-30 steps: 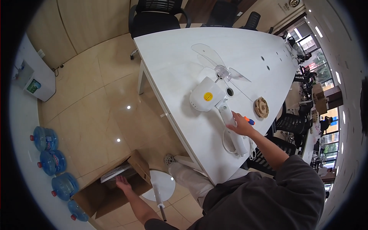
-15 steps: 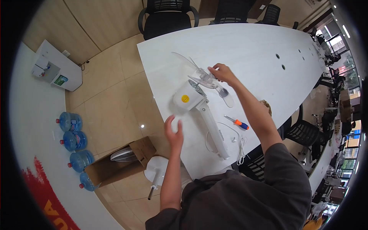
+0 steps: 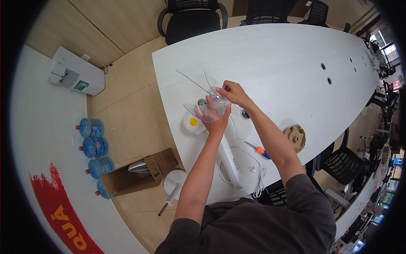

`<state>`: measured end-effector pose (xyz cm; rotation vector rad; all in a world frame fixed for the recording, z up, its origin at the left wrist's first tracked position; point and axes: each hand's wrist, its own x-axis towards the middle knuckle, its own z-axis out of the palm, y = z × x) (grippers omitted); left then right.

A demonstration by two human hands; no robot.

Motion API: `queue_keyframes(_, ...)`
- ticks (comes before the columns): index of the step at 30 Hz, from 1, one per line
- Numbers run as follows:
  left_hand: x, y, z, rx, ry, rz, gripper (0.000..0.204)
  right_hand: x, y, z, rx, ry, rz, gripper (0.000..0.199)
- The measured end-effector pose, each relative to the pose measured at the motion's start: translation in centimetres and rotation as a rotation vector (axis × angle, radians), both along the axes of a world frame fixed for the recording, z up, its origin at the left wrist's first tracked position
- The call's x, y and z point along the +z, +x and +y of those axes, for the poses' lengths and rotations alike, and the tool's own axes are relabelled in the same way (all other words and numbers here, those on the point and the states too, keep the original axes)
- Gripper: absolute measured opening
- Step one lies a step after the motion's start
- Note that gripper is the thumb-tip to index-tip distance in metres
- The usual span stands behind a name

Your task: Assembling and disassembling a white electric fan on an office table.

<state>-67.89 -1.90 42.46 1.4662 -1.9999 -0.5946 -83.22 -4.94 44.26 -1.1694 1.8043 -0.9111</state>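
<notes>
**Clear plastic fan blade going onto the motor hub, mid-fit**

Clear plastic blade (image 3: 208, 101) is up over the white fan head (image 3: 198, 120), w/ both hands on it. Left hand (image 3: 215, 118) is spread flat under/behind the near blade, fingers open and pressed against it. Right hand (image 3: 233, 92) is pinched shut on the centre hub bit from the far-right side. Hands are close together, almost touching, right above the motor.

Fan body lies flat on the white table (image 3: 287, 55), pole (image 3: 230, 158) running toward the person, white cord (image 3: 258, 178) looped on the near right. Orange-handled screwdriver (image 3: 259, 150) lies just right of the pole, not in use. Brown round thing (image 3: 294, 136) further right; can't tell what it is.

Imo this is the seating step: blade getting lined up on the shaft, prob not locked yet. Next move needs the hub hole square w/ the shaft, then a push or twist at the centre while the left hand stops the blade spinning. Thin plastic, so go easy.

Off the table, on the left: cardboard box (image 3: 139, 173), round white base (image 3: 176, 183) and blue water jugs (image 3: 94, 146).
</notes>
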Motion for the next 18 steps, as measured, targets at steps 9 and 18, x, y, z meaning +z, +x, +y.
queue_keyframes(9,-0.9,1.4,-0.2,-0.062,-0.215,0.11,0.078,-0.6,0.9,2.0,0.032,-0.237,0.056,0.04)
queue_keyframes(18,-0.7,4.1,0.1,-0.206,-0.015,0.312,0.067,0.4,3.8,5.7,-0.105,-0.167,0.332,0.048)
